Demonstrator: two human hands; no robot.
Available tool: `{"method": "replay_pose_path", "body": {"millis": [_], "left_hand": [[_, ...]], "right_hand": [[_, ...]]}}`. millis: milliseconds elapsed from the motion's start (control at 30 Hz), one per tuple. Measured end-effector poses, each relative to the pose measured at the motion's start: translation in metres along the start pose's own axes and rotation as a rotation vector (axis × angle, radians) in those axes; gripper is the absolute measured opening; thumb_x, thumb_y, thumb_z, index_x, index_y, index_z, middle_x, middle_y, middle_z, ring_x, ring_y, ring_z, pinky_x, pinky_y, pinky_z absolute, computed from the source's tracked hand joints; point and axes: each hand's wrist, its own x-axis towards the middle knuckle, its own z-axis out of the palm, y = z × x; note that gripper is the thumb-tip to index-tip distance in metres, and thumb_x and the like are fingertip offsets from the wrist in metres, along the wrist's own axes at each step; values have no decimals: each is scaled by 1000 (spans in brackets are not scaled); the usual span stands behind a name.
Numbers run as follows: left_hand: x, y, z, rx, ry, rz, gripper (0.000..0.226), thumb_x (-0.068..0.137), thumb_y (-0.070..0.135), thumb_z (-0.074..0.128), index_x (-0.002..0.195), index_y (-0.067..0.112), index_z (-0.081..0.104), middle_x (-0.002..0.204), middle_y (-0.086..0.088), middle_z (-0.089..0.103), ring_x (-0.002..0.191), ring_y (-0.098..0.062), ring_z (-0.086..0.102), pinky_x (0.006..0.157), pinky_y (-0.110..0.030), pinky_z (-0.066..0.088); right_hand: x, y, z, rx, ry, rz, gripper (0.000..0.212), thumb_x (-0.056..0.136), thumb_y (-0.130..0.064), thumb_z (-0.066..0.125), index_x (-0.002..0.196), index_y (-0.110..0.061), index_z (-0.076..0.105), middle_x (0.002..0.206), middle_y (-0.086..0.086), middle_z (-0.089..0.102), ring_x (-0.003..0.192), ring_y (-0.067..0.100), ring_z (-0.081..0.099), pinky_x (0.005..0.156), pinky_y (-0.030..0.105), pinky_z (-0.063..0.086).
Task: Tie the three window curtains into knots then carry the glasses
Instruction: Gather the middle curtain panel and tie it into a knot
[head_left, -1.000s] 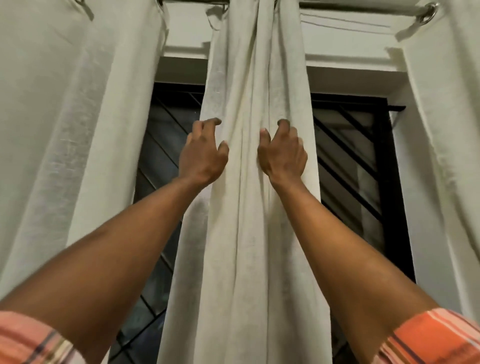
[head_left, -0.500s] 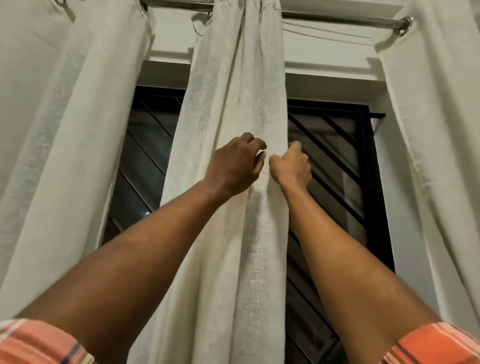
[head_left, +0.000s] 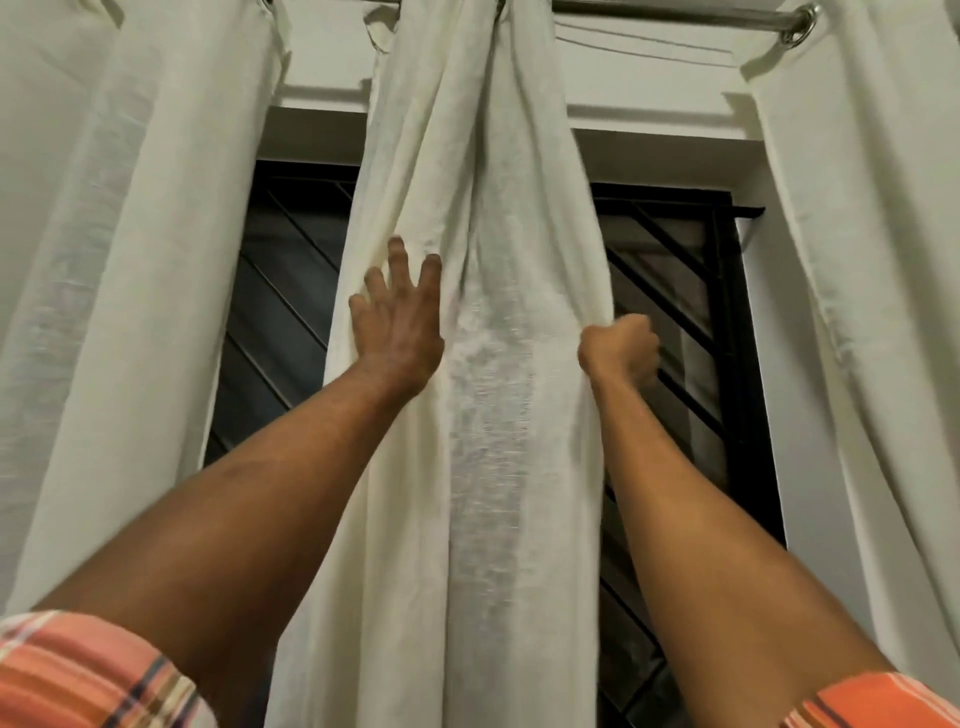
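Three off-white curtains hang from a metal rod (head_left: 675, 13) over a dark window. The middle curtain (head_left: 488, 415) hangs straight down between my arms and is spread wider at hand height. My left hand (head_left: 397, 325) lies flat on its left part with the fingers spread, holding nothing. My right hand (head_left: 621, 348) is a fist closed on the curtain's right edge, pulling it sideways. The left curtain (head_left: 119, 260) and the right curtain (head_left: 872, 260) hang loose at either side. No glasses are in view.
Behind the curtains is a black window grille (head_left: 691, 322) with diagonal bars in a white wall. A thin wire (head_left: 649, 41) runs under the rod. My orange plaid sleeves show at both bottom corners.
My hands were close together on the bunched curtain; now they are apart. The left hand has opened flat and the right has drawn the edge rightward, spreading the cloth.
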Motion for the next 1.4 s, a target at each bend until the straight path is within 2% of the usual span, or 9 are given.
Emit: {"method": "replay_pose_path", "body": {"millis": [133,367,500,633,800,967,1067,1233,1400], "left_hand": [[0,-14,-2,29,104,-40,79,76,1,65,140,23,24,154,-17,9,117,-39,42,86,-48,43],[-18,26,-15,-360,183,-54,71,76,4,53,139,23,26,119,-10,50,82,-31,55,65,-39,43],[-34,55,-19,-515,-76,-185,64,78,18,56,136,21,30,98,-8,58,84,-32,58,72,-39,46],[-49,64,-5,-465,-321,-171,27,76,24,55,100,10,55,98,-10,64,86,-33,63,76,-40,54],[-64,56,9,-383,-323,-115,6,76,8,51,78,12,47,76,-3,55,68,-24,56,59,-30,44],[-66,20,10,-322,-225,-198,10,82,9,48,90,12,43,87,-5,53,77,-26,52,65,-35,42],[-73,11,13,-298,-134,-239,9,84,10,44,93,12,44,87,-6,56,75,-28,52,65,-36,41],[-92,44,10,-355,-54,-55,14,90,22,45,100,14,50,87,-6,61,74,-27,55,64,-35,44],[-109,63,7,-570,-121,32,9,89,23,50,90,19,57,77,2,64,69,-20,60,60,-37,52]], "right_hand": [[0,13,-16,31,241,-3,21,89,-10,51,105,-6,64,114,15,64,103,35,61,67,31,35],[-13,13,-7,73,-14,-186,16,84,-15,54,94,-7,64,98,9,67,88,31,64,60,29,40],[-24,10,0,48,-288,-261,10,79,-18,61,85,-12,58,98,8,66,86,27,63,69,35,52],[-33,9,2,24,-448,-244,10,75,-20,62,78,-12,56,91,7,66,83,27,64,72,40,56],[-34,20,-7,-59,-228,-155,4,86,-15,57,87,-13,54,98,4,59,81,24,53,68,33,44],[-32,32,-30,-89,39,-62,20,92,-8,49,106,-4,62,114,14,63,100,34,61,64,33,38],[-40,27,-34,-125,34,-154,18,92,-9,50,104,-5,62,112,13,64,101,35,61,64,32,36],[-62,9,-19,-77,-253,-268,20,90,-21,51,101,-7,60,109,12,61,100,35,58,75,36,44],[-82,-1,-13,77,-367,-193,63,92,-63,38,108,-7,62,107,10,63,97,29,58,87,43,47]]}}
